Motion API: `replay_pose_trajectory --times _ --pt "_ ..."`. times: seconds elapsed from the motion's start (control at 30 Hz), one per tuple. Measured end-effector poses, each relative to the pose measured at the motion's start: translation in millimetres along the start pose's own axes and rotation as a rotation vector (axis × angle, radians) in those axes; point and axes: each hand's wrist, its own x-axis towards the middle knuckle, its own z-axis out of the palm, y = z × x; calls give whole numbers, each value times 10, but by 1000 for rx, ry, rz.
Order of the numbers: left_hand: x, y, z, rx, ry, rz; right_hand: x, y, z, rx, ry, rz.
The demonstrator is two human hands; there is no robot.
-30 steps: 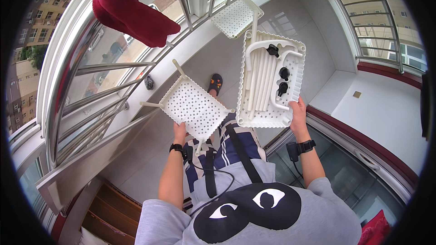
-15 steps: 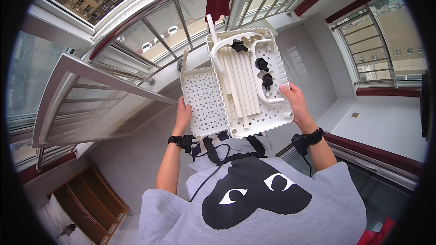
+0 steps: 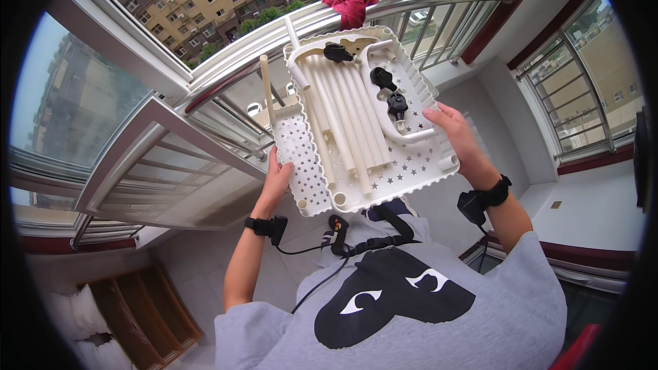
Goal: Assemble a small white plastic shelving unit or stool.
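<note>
I carry white plastic shelf trays with star-shaped holes in front of my body. My left hand (image 3: pixel 277 179) grips the outer edge of the left-hand tray (image 3: pixel 296 154), its thumb on top. On the far side, my right hand (image 3: pixel 462 140) is closed on the rim of the right-hand tray (image 3: pixel 418 166), fingers hidden beneath. Inside the latter lie several straight white tubes (image 3: pixel 351 120) side by side, a bent white tube (image 3: pixel 413 138), and three black casters (image 3: pixel 397 105). How the two trays join underneath is hidden.
A metal railing (image 3: pixel 445 1) runs along the windows ahead, with a red cloth (image 3: pixel 353 3) draped over it. An opened window sash (image 3: pixel 161 171) juts in at left. Lower left stands a wooden shelf unit (image 3: pixel 147 305). A white ledge (image 3: pixel 589 202) is at right.
The trays have tilted, and their left part has swung up and narrowed in view. My view has lifted, showing more of the building outside. Both hands keep their hold.
</note>
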Motion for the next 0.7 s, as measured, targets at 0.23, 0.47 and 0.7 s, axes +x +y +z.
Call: replay_pose_trajectory --times 0.23,0.47,0.7 --pt "331 -245 202 -233 -15 -104 471 -566 150 -22 41 178" --pt "717 180 490 -283 55 -213 1304 -733 -53 41 -256 122" --pt "599 261 289 -352 164 -289 1684 -790 -32 123 -291 237"
